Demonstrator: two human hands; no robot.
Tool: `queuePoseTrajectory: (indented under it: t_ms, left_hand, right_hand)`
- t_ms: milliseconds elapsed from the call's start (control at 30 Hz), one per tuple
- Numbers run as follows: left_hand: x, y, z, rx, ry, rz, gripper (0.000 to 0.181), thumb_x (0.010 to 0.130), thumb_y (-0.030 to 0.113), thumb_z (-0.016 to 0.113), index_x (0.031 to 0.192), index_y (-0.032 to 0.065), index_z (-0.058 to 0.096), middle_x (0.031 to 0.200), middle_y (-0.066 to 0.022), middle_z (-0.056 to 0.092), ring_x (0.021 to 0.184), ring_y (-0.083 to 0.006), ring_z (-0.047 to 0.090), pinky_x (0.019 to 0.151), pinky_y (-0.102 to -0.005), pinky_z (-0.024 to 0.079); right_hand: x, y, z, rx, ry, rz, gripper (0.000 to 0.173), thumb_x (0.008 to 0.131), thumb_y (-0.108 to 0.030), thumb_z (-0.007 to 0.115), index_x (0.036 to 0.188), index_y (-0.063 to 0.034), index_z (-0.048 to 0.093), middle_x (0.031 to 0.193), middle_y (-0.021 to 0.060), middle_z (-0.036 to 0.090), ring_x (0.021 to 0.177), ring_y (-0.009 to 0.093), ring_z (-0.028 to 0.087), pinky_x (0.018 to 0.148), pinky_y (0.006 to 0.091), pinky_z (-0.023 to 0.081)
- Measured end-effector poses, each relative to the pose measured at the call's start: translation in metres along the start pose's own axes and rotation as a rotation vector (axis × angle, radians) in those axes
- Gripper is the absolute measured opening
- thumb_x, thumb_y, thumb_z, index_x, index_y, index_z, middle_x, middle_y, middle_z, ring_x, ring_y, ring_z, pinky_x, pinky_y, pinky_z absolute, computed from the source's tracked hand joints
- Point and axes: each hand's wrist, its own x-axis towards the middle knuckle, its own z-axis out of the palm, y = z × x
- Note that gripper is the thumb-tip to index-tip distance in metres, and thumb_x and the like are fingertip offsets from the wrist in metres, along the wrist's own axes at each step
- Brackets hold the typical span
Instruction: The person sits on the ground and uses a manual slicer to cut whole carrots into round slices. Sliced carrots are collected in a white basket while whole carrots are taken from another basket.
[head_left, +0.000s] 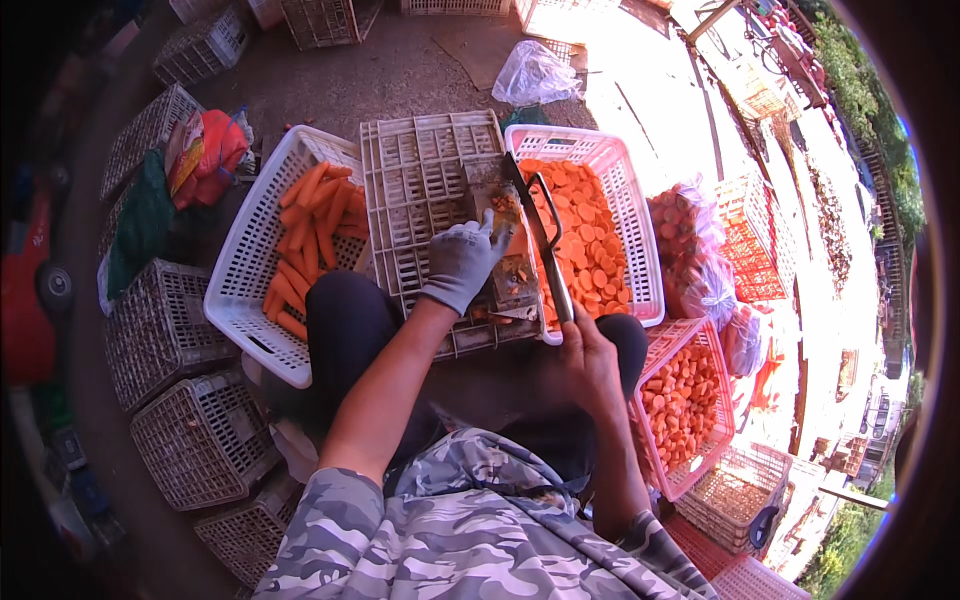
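Observation:
My left hand (463, 259), in a grey knit glove, rests over a worn cutting block (517, 281) on an upturned plastic crate (416, 161). At its fingertips, beside the blade, is an orange carrot piece (518, 241), partly hidden by the glove. My bare right hand (592, 352) grips the handle of a long lever-type cutting knife (541, 236), which runs along the block's right edge. A bent metal rod (555, 214) stands out beside the blade. Whole peeled carrots (319, 210) lie in the left white basket (232, 289). Carrot slices (585, 240) fill much of the right white basket (641, 255).
A pink basket (684, 480) of carrot chunks stands by my right knee. Stacked crates (202, 442) line the left side. Filled plastic bags (709, 292) lie to the right. A clear plastic bag (536, 73) is on the floor ahead.

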Motion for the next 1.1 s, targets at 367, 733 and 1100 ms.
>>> queuePoseTrajectory:
  t_ms: [367,733,1100]
  left_hand:
    - [-0.009,0.009,0.002,-0.001,-0.113,-0.025,0.046,0.096,0.051,0.061,0.115,0.0126,0.077,0.065,-0.0059,0.066,0.057,-0.025,0.067,0.052,-0.0408,0.052]
    - [0.001,0.024,0.01,-0.013,-0.143,-0.065,0.05,0.095,0.053,0.061,0.12,0.0111,0.075,0.076,-0.0087,0.07,0.064,-0.0281,0.07,0.056,-0.0416,0.055]
    - [-0.001,0.01,0.0,-0.031,-0.227,-0.155,0.062,0.097,0.058,0.057,0.127,0.0058,0.07,0.081,-0.0106,0.07,0.068,-0.0282,0.071,0.058,-0.0399,0.055]
  right_hand:
    - [-0.004,0.07,0.068,-0.078,0.142,-0.102,0.043,0.107,-0.022,0.051,0.148,-0.0074,0.049,0.09,0.0287,0.068,0.086,0.044,0.071,0.073,0.0451,0.055]
    - [-0.004,-0.014,0.006,-0.139,0.062,-0.044,0.041,0.106,-0.023,0.05,0.141,-0.0016,0.053,0.08,0.0301,0.066,0.08,0.046,0.07,0.069,0.048,0.053]
    - [-0.001,0.003,0.004,-0.041,0.006,0.042,0.041,0.107,-0.024,0.051,0.144,-0.0053,0.053,0.085,0.0269,0.067,0.08,0.041,0.071,0.072,0.0417,0.053]
